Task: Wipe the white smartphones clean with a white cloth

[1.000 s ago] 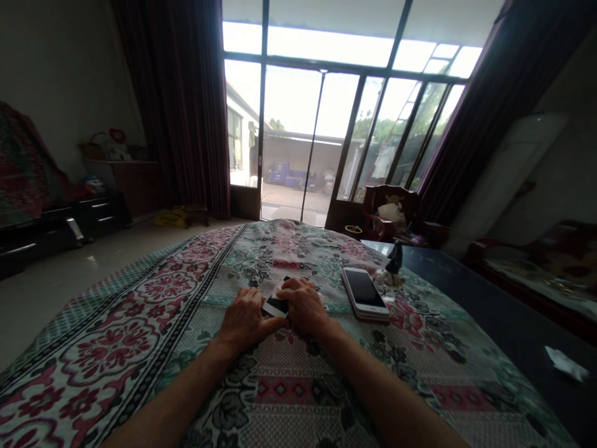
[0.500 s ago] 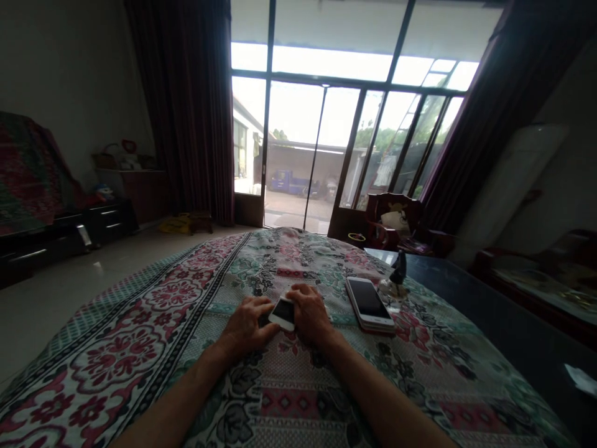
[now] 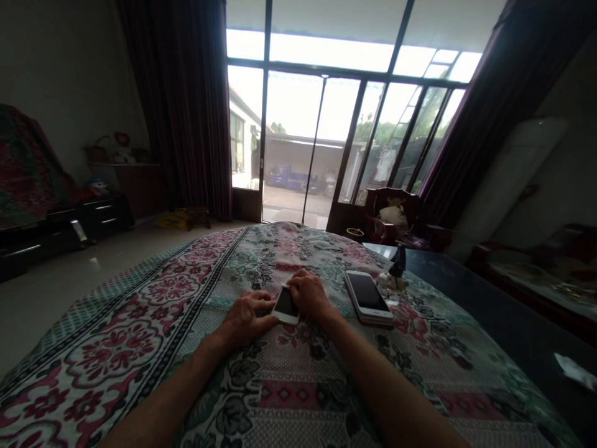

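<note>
Now, the left hand (image 3: 245, 317) and right hand (image 3: 310, 295) sit close together on a floral bedspread (image 3: 289, 393), a small smartphone (image 3: 286, 305) flat between them, its long axis running away from the person. The right fingers (image 3: 293, 283) touch its far end, the left thumb (image 3: 267, 321) its side; clamped or not, hard to tell. Just beyond lies a larger phone (image 3: 367, 297).

On my feed the bedspread (image 3: 298, 398) shows red and pink flowers and grey-green leaves on cream, with a black-and-teal border. The small phone (image 3: 285, 305) reads as a white frame around a black screen; the larger phone (image 3: 367, 297) has a pale rose-gold rim and black glass. The curtains (image 3: 186, 106) come through dark maroon, the truck (image 3: 282, 177) outside bright blue.
</note>
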### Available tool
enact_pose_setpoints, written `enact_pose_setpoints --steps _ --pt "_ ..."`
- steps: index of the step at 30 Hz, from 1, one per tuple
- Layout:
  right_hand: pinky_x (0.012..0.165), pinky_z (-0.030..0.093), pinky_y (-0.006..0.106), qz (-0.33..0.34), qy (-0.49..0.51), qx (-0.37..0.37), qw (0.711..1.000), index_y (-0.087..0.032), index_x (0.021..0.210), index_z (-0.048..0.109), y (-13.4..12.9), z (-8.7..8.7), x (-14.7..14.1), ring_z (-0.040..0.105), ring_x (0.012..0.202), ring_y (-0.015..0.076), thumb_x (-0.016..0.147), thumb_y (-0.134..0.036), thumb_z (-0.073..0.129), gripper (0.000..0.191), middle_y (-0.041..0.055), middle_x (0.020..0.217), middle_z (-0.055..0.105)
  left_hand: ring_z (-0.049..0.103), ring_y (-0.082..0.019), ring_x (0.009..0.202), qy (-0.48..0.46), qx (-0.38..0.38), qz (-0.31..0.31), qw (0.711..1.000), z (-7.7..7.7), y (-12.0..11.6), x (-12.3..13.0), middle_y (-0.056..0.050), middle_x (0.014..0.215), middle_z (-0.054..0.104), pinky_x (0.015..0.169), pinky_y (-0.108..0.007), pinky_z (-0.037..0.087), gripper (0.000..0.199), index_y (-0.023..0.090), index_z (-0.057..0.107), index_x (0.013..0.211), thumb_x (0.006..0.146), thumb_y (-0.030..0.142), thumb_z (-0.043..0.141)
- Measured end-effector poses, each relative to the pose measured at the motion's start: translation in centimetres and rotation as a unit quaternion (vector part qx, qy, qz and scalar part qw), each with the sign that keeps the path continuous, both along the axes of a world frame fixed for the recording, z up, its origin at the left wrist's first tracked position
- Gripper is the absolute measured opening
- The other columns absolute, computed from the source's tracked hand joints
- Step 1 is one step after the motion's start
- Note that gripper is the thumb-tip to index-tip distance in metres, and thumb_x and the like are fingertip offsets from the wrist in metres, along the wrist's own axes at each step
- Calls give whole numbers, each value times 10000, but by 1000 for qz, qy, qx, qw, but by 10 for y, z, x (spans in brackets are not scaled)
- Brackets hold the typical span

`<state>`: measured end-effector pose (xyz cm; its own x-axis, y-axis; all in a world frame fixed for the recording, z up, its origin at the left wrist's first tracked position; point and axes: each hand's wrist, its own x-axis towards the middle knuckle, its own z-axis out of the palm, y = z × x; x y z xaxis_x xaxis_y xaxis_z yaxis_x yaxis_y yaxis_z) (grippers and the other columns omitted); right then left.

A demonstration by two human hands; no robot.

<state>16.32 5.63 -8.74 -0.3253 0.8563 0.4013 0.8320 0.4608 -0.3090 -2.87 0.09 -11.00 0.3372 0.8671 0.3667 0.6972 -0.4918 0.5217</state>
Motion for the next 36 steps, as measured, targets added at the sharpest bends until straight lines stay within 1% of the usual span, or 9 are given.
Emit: enact_pose_setpoints --steps 3,6,10,14,20,24,28,32,36 --pt "910 380 267 -23 0 -7 1000 -246 961 750 14 0 -6 584 986 182 867 -190 532 244 35 1026 689 570 -244 1081 5 1 6 1000 2 -1 1 -19 1129 681 978 -349 415 269 318 749 1029 775 395 703" --pt "915 370 272 -29 -11 -10 999 -246 979 742 19 -1 -10 573 999 180 878 -194 513 256 39 1044 679 566 -251 1083 9 2 14 1000 3 -3 2 -25 1133 679 974 -352 418 286 309 748 1036 765 393 713" --pt "898 365 320 14 -58 8 998 -245 938 738 10 1 -6 536 1011 208 890 -201 485 261 55 1076 647 561 -249 1097 25 14 6 1000 2 -4 0 -31 1171 662 995 -365 406 292 312 732 1073 788 359 693" --pt "904 354 350 79 -87 26 993 -221 977 706 -14 4 3 512 989 210 865 -162 483 256 62 1078 618 556 -250 1103 36 23 3 999 0 -4 0 -27 1176 652 1000 -378 409 277 324 733 1066 793 343 685" --pt "916 371 349 190 -70 25 979 -214 1028 652 -71 5 13 494 977 192 859 -177 491 236 58 1059 595 572 -235 1082 27 44 -2 999 -3 -2 0 -27 1157 661 980 -363 426 261 295 738 1039 784 315 682" --pt "939 387 355 224 -44 16 973 -215 1074 632 -93 4 19 500 998 192 858 -148 476 275 57 1078 601 569 -244 1096 30 55 13 998 -5 -2 1 -43 1172 658 996 -371 422 332 247 713 1080 750 262 679" --pt "946 395 356 210 -12 20 977 -219 1047 656 -91 -2 19 513 1011 189 870 -128 476 268 50 1071 618 544 -255 1138 54 59 8 997 -6 -2 2 -61 1252 619 1024 -396 397 470 225 638 1220 751 246 667" --pt "934 406 348 196 20 32 980 -220 1026 676 -83 -8 19 536 997 181 876 -113 481 268 46 1036 642 526 -255 1175 76 56 -10 995 -6 -2 3 -55 1292 601 1048 -411 364 431 251 632 1228 800 299 646" --pt "917 415 338 177 39 44 982 -214 947 701 -75 -11 22 562 951 169 859 -105 498 247 42 1001 659 522 -252 1190 75 52 -14 996 -7 -2 5 -43 1306 597 1046 -411 363 411 279 634 1222 822 375 638"
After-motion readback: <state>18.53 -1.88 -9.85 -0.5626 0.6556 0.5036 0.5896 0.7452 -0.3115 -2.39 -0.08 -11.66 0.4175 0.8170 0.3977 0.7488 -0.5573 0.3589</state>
